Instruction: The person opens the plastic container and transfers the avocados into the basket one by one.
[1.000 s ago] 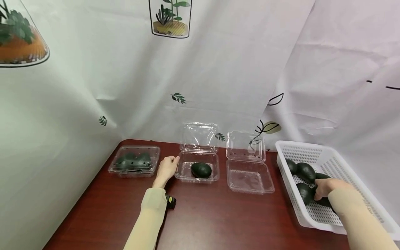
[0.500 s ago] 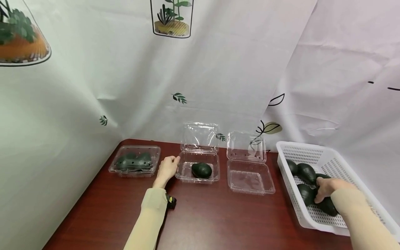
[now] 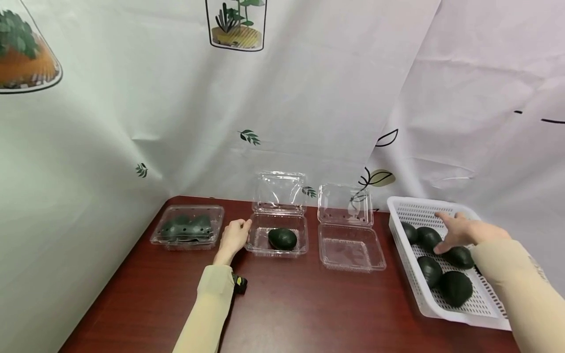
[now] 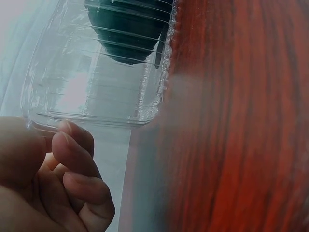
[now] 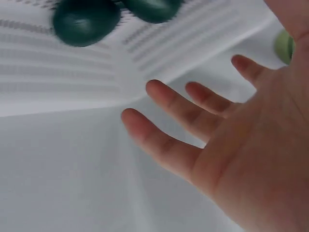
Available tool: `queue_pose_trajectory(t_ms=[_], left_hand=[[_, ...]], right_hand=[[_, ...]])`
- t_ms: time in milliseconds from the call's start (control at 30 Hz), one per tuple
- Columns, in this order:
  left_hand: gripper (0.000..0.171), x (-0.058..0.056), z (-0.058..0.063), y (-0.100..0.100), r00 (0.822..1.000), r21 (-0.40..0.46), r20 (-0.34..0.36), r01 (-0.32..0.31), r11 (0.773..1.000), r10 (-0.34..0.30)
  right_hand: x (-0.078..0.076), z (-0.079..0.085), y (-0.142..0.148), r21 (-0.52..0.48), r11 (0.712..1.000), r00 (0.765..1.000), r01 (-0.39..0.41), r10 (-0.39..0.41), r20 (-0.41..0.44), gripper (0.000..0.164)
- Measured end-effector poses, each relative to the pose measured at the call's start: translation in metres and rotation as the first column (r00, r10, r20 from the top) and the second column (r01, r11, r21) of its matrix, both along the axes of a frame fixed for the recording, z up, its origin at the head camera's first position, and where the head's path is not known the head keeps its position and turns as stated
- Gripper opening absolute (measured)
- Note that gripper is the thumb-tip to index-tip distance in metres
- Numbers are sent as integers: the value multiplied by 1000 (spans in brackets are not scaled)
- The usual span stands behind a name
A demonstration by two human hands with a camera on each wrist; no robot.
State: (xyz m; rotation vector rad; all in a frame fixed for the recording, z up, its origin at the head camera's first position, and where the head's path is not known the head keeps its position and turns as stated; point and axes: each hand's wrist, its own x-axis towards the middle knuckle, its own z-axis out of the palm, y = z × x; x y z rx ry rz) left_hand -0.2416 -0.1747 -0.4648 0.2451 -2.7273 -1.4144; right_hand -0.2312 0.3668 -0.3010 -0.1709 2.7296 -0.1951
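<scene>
My left hand (image 3: 234, 236) pinches the left rim of a clear plastic clamshell container (image 4: 72, 116) between thumb and curled fingers. The container's lid (image 3: 281, 192) stands up at the back, and one dark green avocado (image 3: 282, 239) lies inside. Over the white basket (image 3: 408, 282), my right hand (image 3: 470, 233) is spread with nothing in it. Several dark avocados lie in the basket, among them a large one (image 3: 456, 288) near the front and another (image 3: 460, 257) just below the hand. In the right wrist view the fingers (image 5: 164, 145) are apart from the avocados (image 5: 87, 21).
A second open clamshell container (image 3: 351, 247) stands between the first one and the basket, its lid raised. At the far left sits a closed clamshell container (image 3: 189, 226) with avocados inside. A printed white cloth (image 3: 309, 98) hangs behind the red-brown table (image 3: 309, 304).
My right hand has let go of an avocado near the basket's front, risen toward the back and spread its fingers. The left hand keeps its hold on the container rim.
</scene>
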Motion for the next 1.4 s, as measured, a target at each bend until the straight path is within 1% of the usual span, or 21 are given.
queue_pose_trajectory(t_ms=[67, 133, 200, 267, 367, 500, 633, 767, 800, 900, 967, 1100, 1167, 1233, 1300, 1400], left_hand=[[40, 0, 0, 0, 1000, -5, -1, -2, 1000, 2], [40, 0, 0, 0, 1000, -8, -2, -2, 1000, 2], [40, 0, 0, 0, 1000, -11, -4, -6, 1000, 6], [40, 0, 0, 0, 1000, -14, -3, -7, 1000, 7], [40, 0, 0, 0, 1000, -14, -2, -7, 1000, 7], [40, 1, 0, 0, 1000, -1, -1, -3, 1000, 3], [40, 0, -1, 0, 1000, 13, -3, 4, 1000, -4], [40, -1, -2, 0, 1000, 12, -9, 4, 1000, -4], [40, -1, -1, 0, 1000, 9, -10, 2, 1000, -2], [40, 0, -1, 0, 1000, 5, -7, -4, 1000, 4], [41, 0, 0, 0, 1000, 2, -6, -13, 1000, 13], [41, -2, -1, 0, 1000, 1, -5, -9, 1000, 9], [41, -3, -2, 0, 1000, 5, -6, -6, 1000, 6], [41, -3, -2, 0, 1000, 11, -5, -4, 1000, 4], [41, -3, -3, 0, 1000, 11, -2, -4, 1000, 4], [42, -1, -4, -1, 1000, 9, 4, -2, 1000, 2]], right_hand=[[-3, 6, -10, -14, 999, 997, -36, 35, -63, 109], [-6, 10, -22, -18, 998, 989, -67, 64, -130, 105], [-9, 13, -36, -22, 994, 979, -103, 97, -182, 101], [-12, 15, -53, -29, 990, 969, -135, 125, -214, 98], [-14, 17, -81, -28, 982, 957, -185, 174, -232, 96], [-15, 17, -118, 17, 970, 939, -243, 239, -248, 92], [-15, 13, -152, 29, 959, 922, -284, 281, -266, 87], [-14, 7, -179, 47, 945, 905, -325, 325, -276, 84], [-14, 5, -186, 50, 941, 901, -335, 336, -275, 84], [-14, -5, -206, 69, 925, 880, -373, 377, -290, 83], [-14, -13, -220, 60, 915, 867, -398, 397, -300, 83], [-17, -34, -245, 7, 907, 861, -422, 403, -310, 82], [-19, -46, -257, -17, 904, 861, -427, 401, -313, 83], [-22, -58, -268, -41, 897, 856, -439, 404, -322, 82], [-25, -70, -278, -52, 890, 848, -454, 413, -332, 81], [-28, -86, -292, -69, 885, 847, -460, 414, -332, 80]])
